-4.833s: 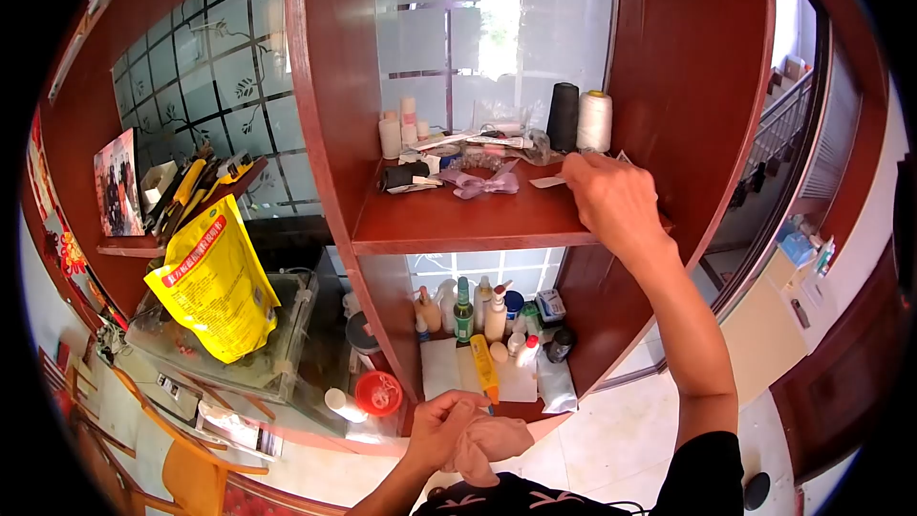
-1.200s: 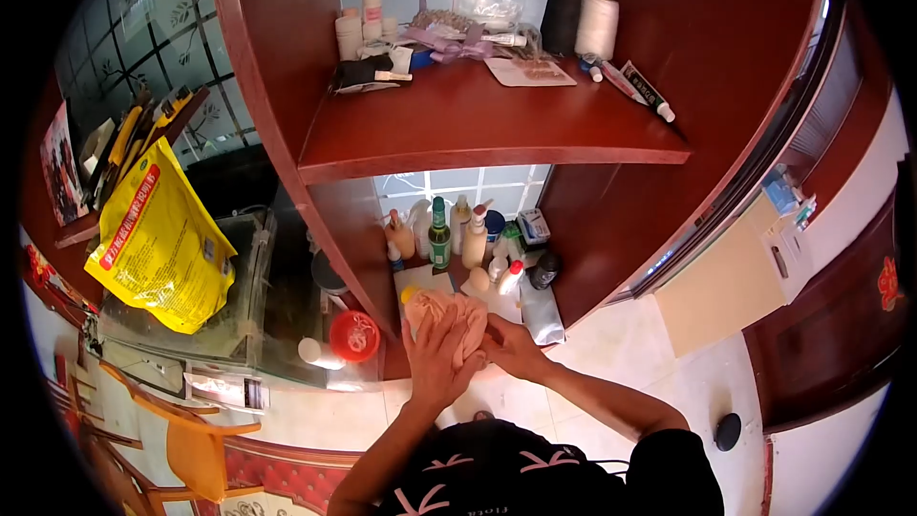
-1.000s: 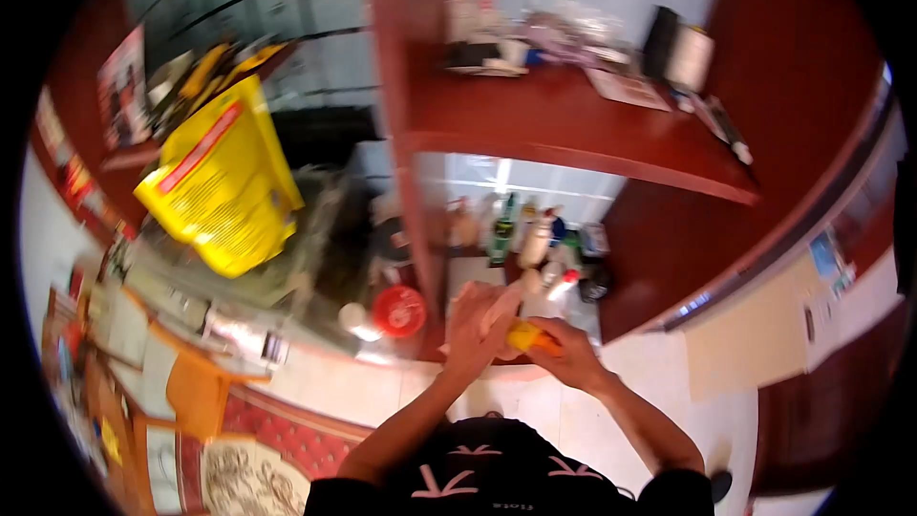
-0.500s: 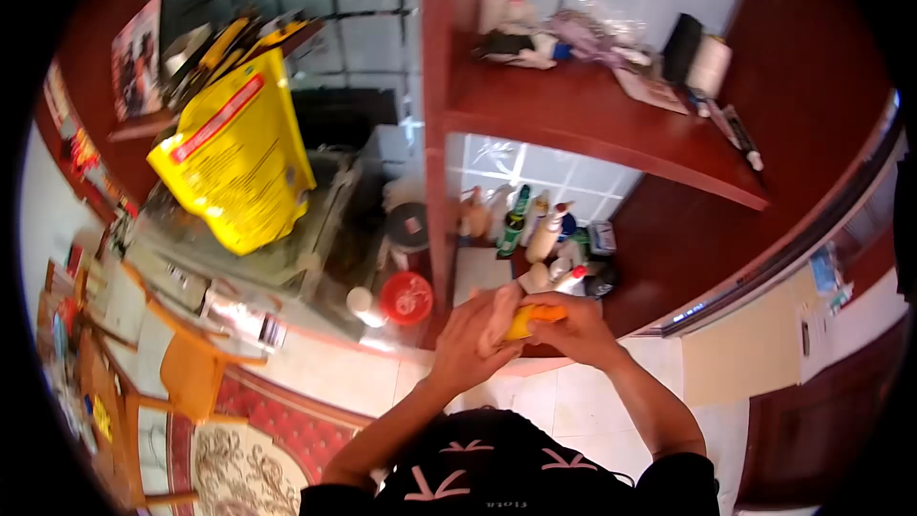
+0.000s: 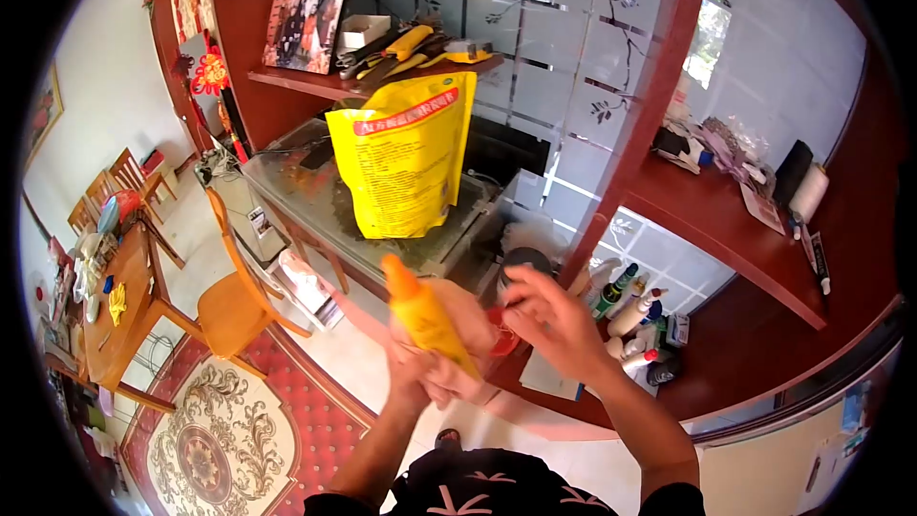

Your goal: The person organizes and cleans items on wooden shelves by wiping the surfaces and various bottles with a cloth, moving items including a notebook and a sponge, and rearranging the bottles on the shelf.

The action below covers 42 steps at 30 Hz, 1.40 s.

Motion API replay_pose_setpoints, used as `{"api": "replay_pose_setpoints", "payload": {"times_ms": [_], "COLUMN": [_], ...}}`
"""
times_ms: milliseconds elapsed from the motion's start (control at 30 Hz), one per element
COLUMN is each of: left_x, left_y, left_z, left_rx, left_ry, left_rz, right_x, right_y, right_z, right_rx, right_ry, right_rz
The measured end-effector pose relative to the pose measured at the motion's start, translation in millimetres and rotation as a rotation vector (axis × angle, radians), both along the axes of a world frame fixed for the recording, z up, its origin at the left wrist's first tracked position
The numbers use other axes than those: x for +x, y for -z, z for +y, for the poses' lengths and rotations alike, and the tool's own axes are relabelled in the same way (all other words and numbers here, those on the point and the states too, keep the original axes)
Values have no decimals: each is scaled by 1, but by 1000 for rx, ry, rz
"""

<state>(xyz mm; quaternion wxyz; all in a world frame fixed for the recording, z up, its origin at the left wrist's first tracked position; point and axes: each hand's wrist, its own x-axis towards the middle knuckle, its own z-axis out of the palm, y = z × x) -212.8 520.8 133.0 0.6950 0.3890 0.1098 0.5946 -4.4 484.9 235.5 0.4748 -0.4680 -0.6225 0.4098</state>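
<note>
My left hand (image 5: 420,371) is closed round a yellow tube (image 5: 430,323) with an orange pointed cap, which tilts up to the left. A pinkish cloth (image 5: 463,311) lies bunched behind the tube in the same hand. My right hand (image 5: 559,325) is raised to the right of it, fingers apart, with nothing seen in them. It is in front of a red container (image 5: 503,333) and a dark-lidded jar (image 5: 523,266). A large yellow pouch (image 5: 403,167) stands on the glass top (image 5: 315,193) beyond my left hand.
Bottles (image 5: 630,313) stand in the lower shelf compartment at right. Thread spools (image 5: 810,193), a ribbon and small tubes lie on the red shelf (image 5: 707,239). Tools (image 5: 411,48) and a photo (image 5: 308,21) sit on the upper left shelf. A chair (image 5: 234,306) and wooden table (image 5: 124,325) are at left.
The view has turned left. The yellow tube, earlier between both hands, is now in my left hand with the cloth. My right hand has let go of it and moved away, fingers spread.
</note>
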Motion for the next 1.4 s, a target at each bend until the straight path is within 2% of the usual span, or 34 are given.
{"api": "replay_pose_setpoints", "payload": {"times_ms": [67, 200, 300, 400, 433, 533, 567, 667, 733, 867, 1067, 1133, 1200, 1400], "left_x": [-15, -54, -62, -58, -54, -50, -49, -58, -57, -58, -15, 4, 25, 79], "left_y": [-20, -7, -5, -14, -20, -29, -31, -16, -24, -33, -41, -40, -38, -39], "left_z": [7, 49, 82, 103, 104, 100, 96, 86, 72, 53, 29, 15, 1, -42], "left_rx": [-91, -241, -226, -272, -279, -320, -346, -271, -232, -186, -155, -156, -154, -122], "left_ry": [-213, -211, -215, -216, -215, -222, -259, -228, -212, -173, 66, 193, 337, 728], "left_rz": [-109, -175, -155, -126, -122, -147, -170, -242, -247, -237, -239, -235, -233, -239], "right_x": [-17, -21, -38, -34, -38, -37, -38, -46, -60, -57, -3, 17, 26, 65], "right_y": [11, 35, -1, -7, -6, -3, 0, 3, -26, -59, -93, -93, -109, -135], "right_z": [46, 161, 188, 208, 210, 201, 195, 178, 133, 60, -37, -64, -105, -179], "right_rx": [155, 233, -3, -125, -84, 75, 132, 554, 750, 787, 750, 769, 687, 1188], "right_ry": [49, 226, 304, 95, 142, 61, -8, 104, 208, 159, 330, 435, 645, 1225], "right_rz": [-49, -146, 25, 187, 152, 38, 92, -279, -301, -278, -173, -79, 1, 287]}}
